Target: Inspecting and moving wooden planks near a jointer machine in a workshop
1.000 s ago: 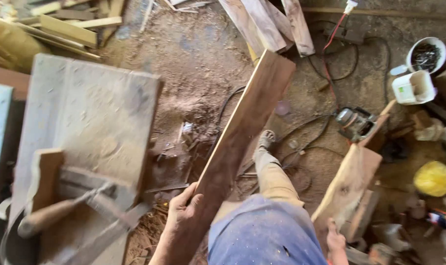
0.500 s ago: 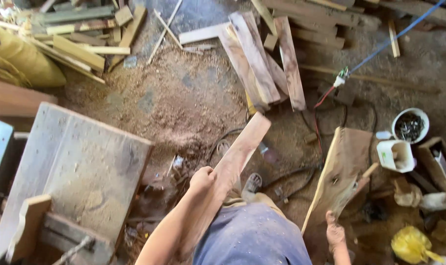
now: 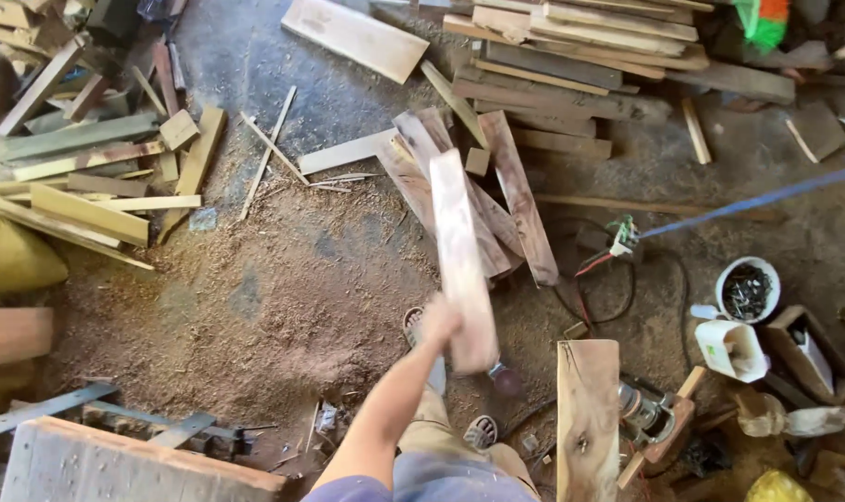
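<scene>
While the left hand (image 3: 438,323) gripped the plank (image 3: 459,256) at its near end, its length ran up-frame toward the board pile (image 3: 497,200); the right hand was out of view.

Sawdust-strewn floor (image 3: 283,297) (planks (image 3: 571,56), offcuts (image 3: 87,177))

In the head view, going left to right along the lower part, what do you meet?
Grey wooden workbench top → left hand gripping a blurred pale wooden board → upright wood plank → white cup-shaped container → open brown box.

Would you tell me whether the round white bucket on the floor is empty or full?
Partly filled: the white bucket stands upright, and dark, small pieces show inside its rim.
</scene>
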